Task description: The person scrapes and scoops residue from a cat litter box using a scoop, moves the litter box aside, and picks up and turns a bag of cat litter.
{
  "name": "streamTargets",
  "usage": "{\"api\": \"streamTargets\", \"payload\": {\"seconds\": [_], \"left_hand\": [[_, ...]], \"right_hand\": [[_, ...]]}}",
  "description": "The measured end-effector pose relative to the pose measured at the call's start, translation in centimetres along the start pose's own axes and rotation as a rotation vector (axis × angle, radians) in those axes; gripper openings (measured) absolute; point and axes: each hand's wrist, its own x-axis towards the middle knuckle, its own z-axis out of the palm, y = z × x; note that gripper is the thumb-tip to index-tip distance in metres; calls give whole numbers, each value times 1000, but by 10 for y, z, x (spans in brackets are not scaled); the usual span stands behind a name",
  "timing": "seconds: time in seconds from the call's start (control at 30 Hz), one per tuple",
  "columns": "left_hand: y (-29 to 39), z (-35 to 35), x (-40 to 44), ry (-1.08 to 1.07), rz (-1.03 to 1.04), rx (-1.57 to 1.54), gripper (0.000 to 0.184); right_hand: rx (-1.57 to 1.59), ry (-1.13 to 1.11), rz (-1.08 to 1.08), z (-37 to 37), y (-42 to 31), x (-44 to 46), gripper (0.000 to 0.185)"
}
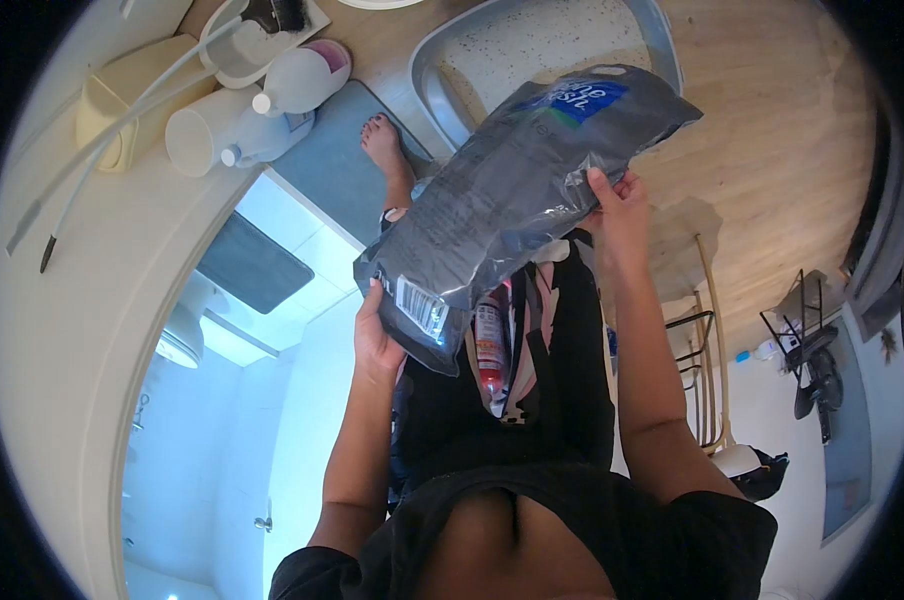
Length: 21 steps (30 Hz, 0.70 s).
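Note:
A large dark grey plastic package (482, 205) with a blue label and a white barcode is held up in front of me, tilted with its right end farther away. My left hand (374, 335) grips its near left corner, thumb on top. My right hand (617, 205) pinches its right edge, thumb on top and the other fingers partly hidden beneath. Below the package, an open bag (542, 340) on my lap holds a bottle (489, 345) with a red lower part.
A grey litter tray (427, 90) stands on the wooden floor beyond the package. White bottles (307, 78), a cream bin (122, 110) and a grey mat (337, 150) are at the upper left. A wooden-framed rack (712, 340) stands right. A doorway opens left.

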Motion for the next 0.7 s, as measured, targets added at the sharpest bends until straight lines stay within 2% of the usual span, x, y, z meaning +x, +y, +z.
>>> {"api": "streamTargets", "payload": {"seconds": [0.53,0.6,0.63,0.7], "left_hand": [[-6,1,2,24,11,49,32],[-7,1,2,30,8,66,32],[-7,1,2,33,11,80,32],[-8,2,2,31,11,95,32]], "right_hand": [[-145,89,-52,-10,6,18,34],[-1,143,80,-11,-1,23,32],[-2,143,79,-10,-5,26,32],[234,96,110,-8,-16,34,29]]}}
